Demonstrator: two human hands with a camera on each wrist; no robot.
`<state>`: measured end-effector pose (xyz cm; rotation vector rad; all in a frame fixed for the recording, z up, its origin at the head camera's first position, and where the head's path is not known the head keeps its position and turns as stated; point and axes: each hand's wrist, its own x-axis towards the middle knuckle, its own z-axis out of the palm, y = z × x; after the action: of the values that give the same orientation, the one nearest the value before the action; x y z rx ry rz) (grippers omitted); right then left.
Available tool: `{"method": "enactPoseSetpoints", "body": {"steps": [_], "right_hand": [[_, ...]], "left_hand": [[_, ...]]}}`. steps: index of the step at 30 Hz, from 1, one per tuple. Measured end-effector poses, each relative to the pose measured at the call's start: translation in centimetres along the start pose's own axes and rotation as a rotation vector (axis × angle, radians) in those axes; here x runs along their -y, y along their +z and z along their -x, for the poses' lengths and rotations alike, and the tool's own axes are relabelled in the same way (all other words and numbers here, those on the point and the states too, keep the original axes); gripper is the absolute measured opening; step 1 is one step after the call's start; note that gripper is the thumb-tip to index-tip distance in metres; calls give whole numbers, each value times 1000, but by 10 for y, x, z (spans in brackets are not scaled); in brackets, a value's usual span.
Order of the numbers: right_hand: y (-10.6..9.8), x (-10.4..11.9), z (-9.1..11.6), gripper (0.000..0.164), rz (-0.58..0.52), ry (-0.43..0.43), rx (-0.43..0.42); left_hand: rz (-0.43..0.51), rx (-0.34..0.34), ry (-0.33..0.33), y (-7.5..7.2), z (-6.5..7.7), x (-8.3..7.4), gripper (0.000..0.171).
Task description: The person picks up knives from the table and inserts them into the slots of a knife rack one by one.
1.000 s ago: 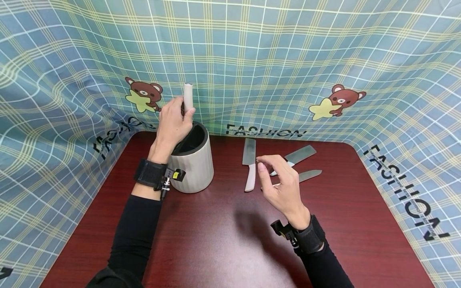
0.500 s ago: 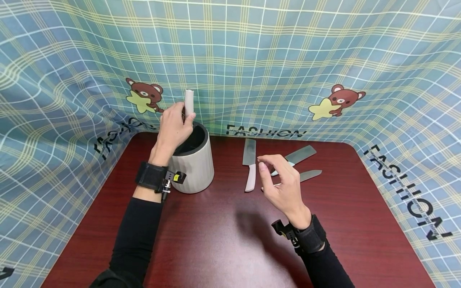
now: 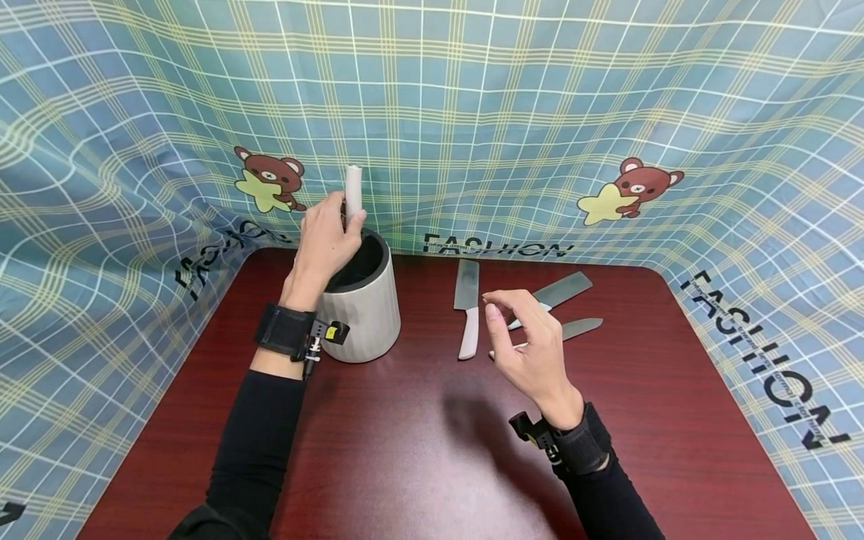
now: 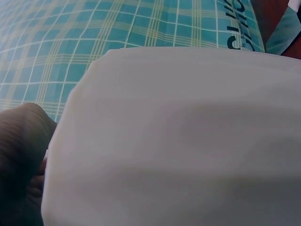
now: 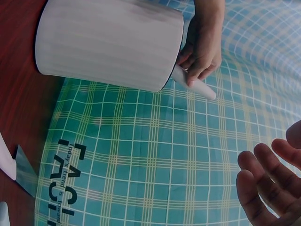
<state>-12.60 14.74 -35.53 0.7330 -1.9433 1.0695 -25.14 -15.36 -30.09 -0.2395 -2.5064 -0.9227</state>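
Observation:
My left hand [image 3: 325,236] grips a white handle [image 3: 354,187] that stands upright over the mouth of a pale ribbed holder [image 3: 364,322] with a dark rim. Whatever lies below the handle is hidden by the hand and the holder. In the left wrist view the holder's pale wall [image 4: 178,132] fills most of the picture. My right hand [image 3: 533,349] hovers over the table, thumb and fingers loosely bent, with nothing between them. Close by lie a cleaver [image 3: 467,285] with a pale pink handle, a second cleaver [image 3: 565,289] and a narrow knife [image 3: 582,328], whose handles are partly covered.
Dark red wood makes up the tabletop [image 3: 398,442]. A blue and yellow checked cloth [image 3: 432,135] with printed bears and lettering rises around its back and sides. The holder stands at the back left, the knives at the back right, blades lying flat.
My left hand and the white handle have sunk slightly toward the holder since a second ago, then stayed still. The right hand and the knives have barely moved.

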Motion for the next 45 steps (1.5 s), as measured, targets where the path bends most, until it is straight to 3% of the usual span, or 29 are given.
{"method": "enactPoseSetpoints", "body": {"steps": [14,17,20,26,32,38,45], "right_hand": [[-4,-3,1,22,2,17,0],[-5,-4,2,23,1,22,-1],[-6,-5,2,23,-1,23,-3],[-8,-7,2,23,-22,21,-11],[-12,-8,2,24,-29,32,-15],[-15,-10,3,24,-26,37,-24],[-17,-12,3,22,-20,49,-26]], "left_hand": [[40,-26,-32,-3,-1,1,53],[40,-60,-40,-4,-2,-1,58],[26,-136,-22,-5,-2,-4,58],[14,-304,92,-7,0,-14,49],[12,-414,241,-7,5,-37,43],[9,-439,380,3,22,-65,40],[-16,-417,505,22,51,-91,38]]}}
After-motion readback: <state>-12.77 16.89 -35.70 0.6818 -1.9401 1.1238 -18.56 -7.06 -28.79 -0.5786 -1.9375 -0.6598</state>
